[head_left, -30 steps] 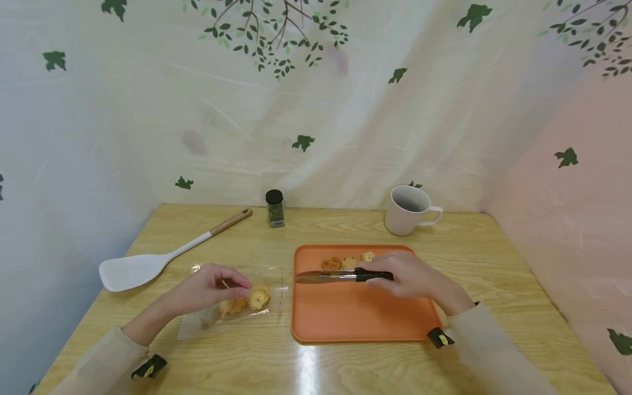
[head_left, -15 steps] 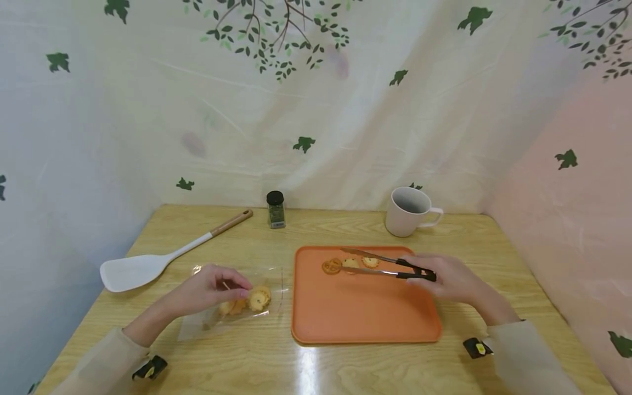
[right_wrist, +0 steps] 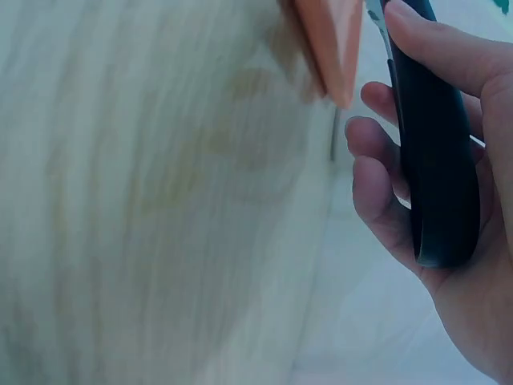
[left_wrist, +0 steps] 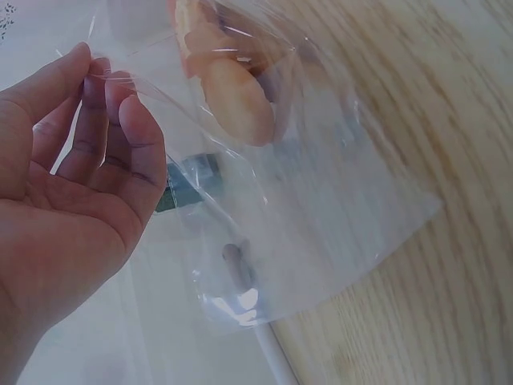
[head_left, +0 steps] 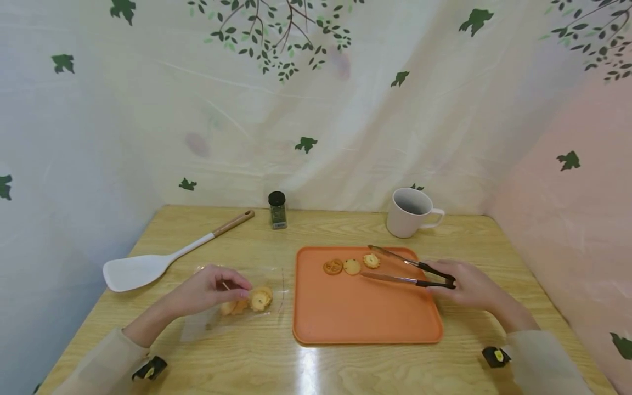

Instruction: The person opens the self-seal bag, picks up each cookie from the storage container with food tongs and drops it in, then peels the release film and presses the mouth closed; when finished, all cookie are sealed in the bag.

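The tray is showing plain orange, the biscuits golden tan, and the tongs are pairing black with silver. The bench is displaying yellowish wood grain, and the pale curtain is bearing green leaves.

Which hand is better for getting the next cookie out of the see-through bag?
Probably the right hand: it holds the tongs, and their tips are spread apart. The left hand is nearer the bagged cookies, but it pinches the clear bag, so it seems busy.
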Demonstrator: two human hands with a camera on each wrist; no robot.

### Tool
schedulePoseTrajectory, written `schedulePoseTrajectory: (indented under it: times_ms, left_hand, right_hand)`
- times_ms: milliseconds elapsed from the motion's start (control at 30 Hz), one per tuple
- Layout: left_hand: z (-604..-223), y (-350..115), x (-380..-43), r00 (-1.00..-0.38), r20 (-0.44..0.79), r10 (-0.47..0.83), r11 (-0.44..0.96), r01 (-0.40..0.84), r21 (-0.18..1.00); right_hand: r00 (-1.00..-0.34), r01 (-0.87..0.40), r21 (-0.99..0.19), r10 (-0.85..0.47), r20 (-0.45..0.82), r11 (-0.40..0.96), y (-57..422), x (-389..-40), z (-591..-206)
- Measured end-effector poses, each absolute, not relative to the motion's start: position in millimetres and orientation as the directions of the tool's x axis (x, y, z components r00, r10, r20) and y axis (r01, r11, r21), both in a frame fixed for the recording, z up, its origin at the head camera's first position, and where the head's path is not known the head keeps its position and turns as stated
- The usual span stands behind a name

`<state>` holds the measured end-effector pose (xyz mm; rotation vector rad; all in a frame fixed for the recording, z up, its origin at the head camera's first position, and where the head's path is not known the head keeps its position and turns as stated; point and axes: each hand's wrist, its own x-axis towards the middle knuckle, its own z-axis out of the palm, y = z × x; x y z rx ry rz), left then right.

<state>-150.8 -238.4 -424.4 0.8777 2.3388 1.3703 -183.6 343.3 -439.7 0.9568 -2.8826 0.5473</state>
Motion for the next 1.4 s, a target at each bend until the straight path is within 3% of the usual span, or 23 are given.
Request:
schedulePoseTrajectory:
  times_ms: [667,1400]
  left_hand:
    - [-427,-241,-153,-0.762,0.074,0.644,0.336,0.368,0.867]
    - [-428,-240,-154,-0.783,0.031,0.621,0.369,0.327,0.870]
  right_hand:
    - [-0.789,-0.615,-0.258,-0.585,0.189,0.745,348,-183,-447]
    - [-0.748,-0.663,-0.279,-0.605,0.272,0.695,354,-180,-456]
